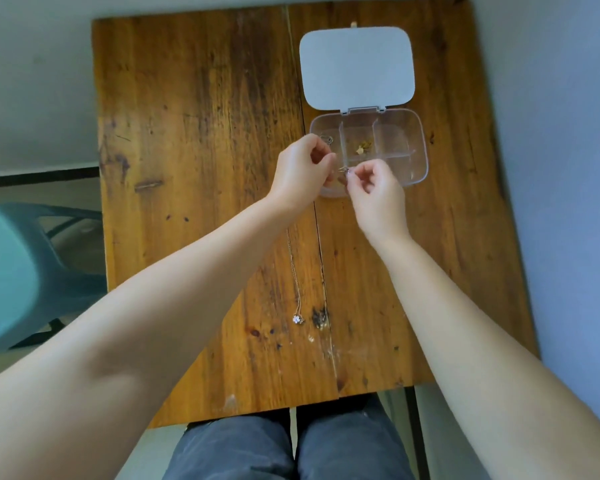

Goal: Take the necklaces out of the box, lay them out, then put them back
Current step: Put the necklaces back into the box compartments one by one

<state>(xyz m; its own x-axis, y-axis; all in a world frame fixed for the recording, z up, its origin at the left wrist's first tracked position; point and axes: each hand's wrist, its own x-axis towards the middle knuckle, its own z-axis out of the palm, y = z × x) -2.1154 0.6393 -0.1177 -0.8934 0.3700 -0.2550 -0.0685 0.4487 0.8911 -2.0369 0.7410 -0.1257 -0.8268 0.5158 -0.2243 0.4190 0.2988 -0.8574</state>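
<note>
Clear plastic box (414, 140), seemingly worn wood table (194, 133)

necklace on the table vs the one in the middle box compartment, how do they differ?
The necklace on the table lies stretched out in a line on the wood, near the person; the gold piece sits bunched up in a compartment of the clear box. The table one ends in a pale flower pendant; the boxed one looks yellow-gold, its detail too small to tell. Neither is touched by the hands.

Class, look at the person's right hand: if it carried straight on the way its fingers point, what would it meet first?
Probably the left hand: the right hand points up and leftward over the clear box, fingertips pinching something small. Depth is unclear, so it might pass above.
</note>
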